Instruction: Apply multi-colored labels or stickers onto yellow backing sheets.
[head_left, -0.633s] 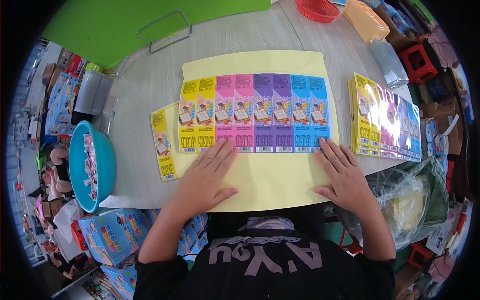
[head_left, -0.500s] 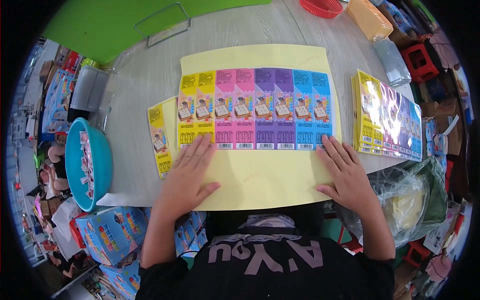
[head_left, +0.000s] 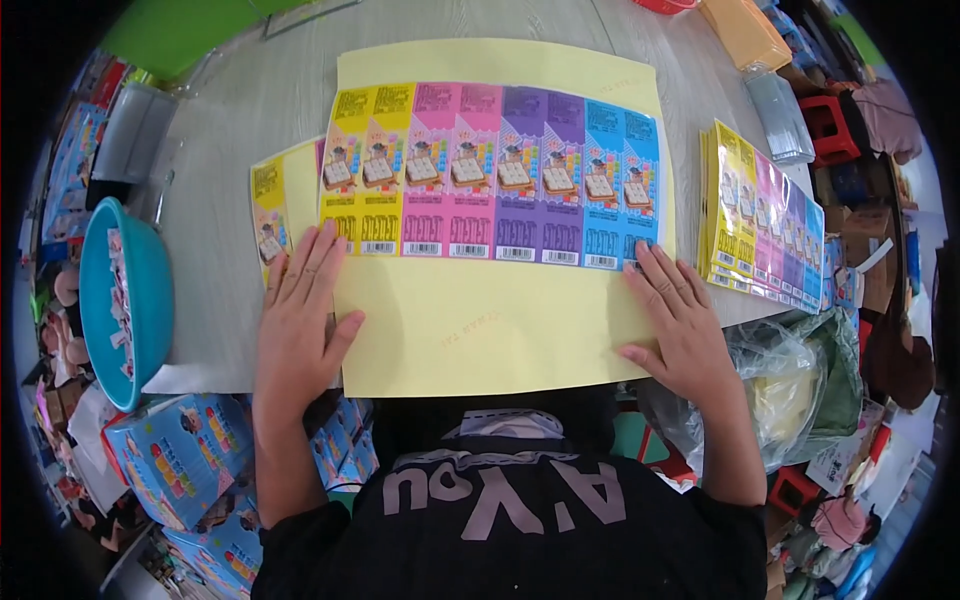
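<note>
A sheet of printed labels, banded yellow, pink, purple and blue, lies on a larger pale yellow backing sheet. My left hand rests flat with fingers stretched out over the left edge of both sheets, its fingertips at the yellow labels. Opposite it, my right hand lies open, fingertips by the lower right corner of the blue labels and thumb on the backing sheet. Neither hand grips anything. Another label sheet sticks out from underneath on the left, partly hidden.
At the right stands a pile of glossy label sheets, with a clear plastic bag below it. A teal basin holding small packets is at the left. Blue printed boxes are stacked below the table.
My left hand has slid left from the labels' lower edge to the sheets' left edge. My right hand stays near the right corner. The whole view has shifted a little.
</note>
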